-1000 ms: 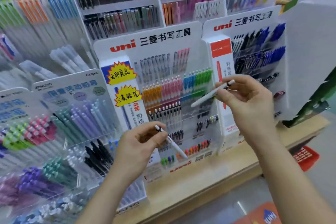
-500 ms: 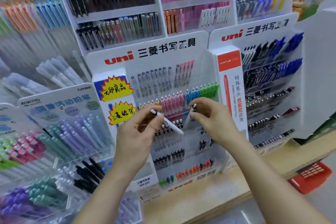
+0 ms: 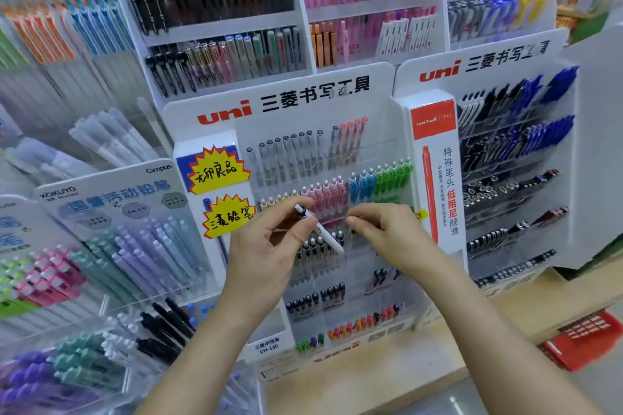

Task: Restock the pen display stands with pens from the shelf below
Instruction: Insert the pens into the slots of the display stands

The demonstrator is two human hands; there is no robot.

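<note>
Here, left hand [image 3: 269, 248] grips white pen [image 3: 320, 231]; right hand [image 3: 382, 229] pinches second pen [image 3: 351, 236] at stand [image 3: 303, 104] middle row; stand on counter [image 3: 387, 377].

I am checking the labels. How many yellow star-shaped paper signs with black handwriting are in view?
2. The upper yellow star-shaped sign is on the left side of the white uni display stand; the lower sign is just below it. More may be hidden.

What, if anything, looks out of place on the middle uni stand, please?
Nothing spilled or damaged. The uni stand has patchy lower rows with bare slots, and two yellow labels sit tilted on its left panel.
</note>
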